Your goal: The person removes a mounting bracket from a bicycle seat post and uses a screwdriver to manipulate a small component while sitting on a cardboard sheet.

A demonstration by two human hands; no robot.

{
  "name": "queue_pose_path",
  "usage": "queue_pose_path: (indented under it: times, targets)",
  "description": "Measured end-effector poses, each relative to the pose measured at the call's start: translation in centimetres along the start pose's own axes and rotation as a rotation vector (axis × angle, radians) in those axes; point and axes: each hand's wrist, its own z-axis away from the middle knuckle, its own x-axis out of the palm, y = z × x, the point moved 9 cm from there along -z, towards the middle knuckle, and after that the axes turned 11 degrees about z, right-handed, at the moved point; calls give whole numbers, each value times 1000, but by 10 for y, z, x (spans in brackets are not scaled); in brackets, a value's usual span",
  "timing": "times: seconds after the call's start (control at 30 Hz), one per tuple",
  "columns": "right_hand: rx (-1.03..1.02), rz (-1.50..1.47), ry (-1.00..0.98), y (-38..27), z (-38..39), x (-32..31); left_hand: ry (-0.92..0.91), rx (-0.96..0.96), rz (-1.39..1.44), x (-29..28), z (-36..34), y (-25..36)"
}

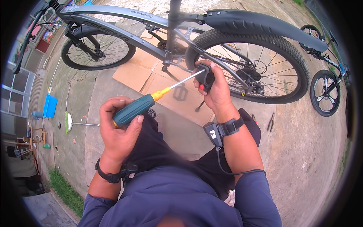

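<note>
My left hand [116,134] is closed around the dark green handle of a screwdriver [135,109] with a yellow collar. Its metal shaft slants up to the right, and the tip meets a small black clamp-like bracket [206,77] with a bit of red at its lower end. That bracket is gripped between the thumb and fingers of my right hand [219,90]. Whether the tip sits in a screw head is too small to tell. Just beyond my hands stands a grey bicycle [130,41], its rear wheel [300,56] close to my right hand.
Flattened cardboard [128,73] lies under the bicycle. Pliers [271,123] rest on the concrete to my right. At the left are a blue dustpan [50,105] and a broom [68,122]. A second bicycle [325,102] stands at the far right. A cable runs along my right forearm.
</note>
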Motion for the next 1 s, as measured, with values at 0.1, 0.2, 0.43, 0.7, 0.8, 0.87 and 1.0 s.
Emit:
queue_pose_path:
  times: [0.1, 0.2, 0.43, 0.7, 0.8, 0.87, 1.0]
  targets:
    - [4, 3, 2, 1, 0, 2, 51, -157, 238, -5, 3, -16]
    - [8, -1, 14, 0, 0, 0, 62, -416, 327, -9, 12, -32]
    - [12, 5, -5, 3, 0, 4, 52, -104, 171, -10, 6, -16]
    - [9, 16, -13, 3, 0, 3, 40, -55, 72, -8, 2, -6]
    - [24, 17, -6, 2, 3, 6, 4, -211, 206, -10, 3, -17]
    - [33, 9, 15, 2, 3, 4, -9, -308, 204, -10, 8, -23]
    - [31, 4, 14, 4, 1, 2, -14, 17, -39, -6, 0, -3]
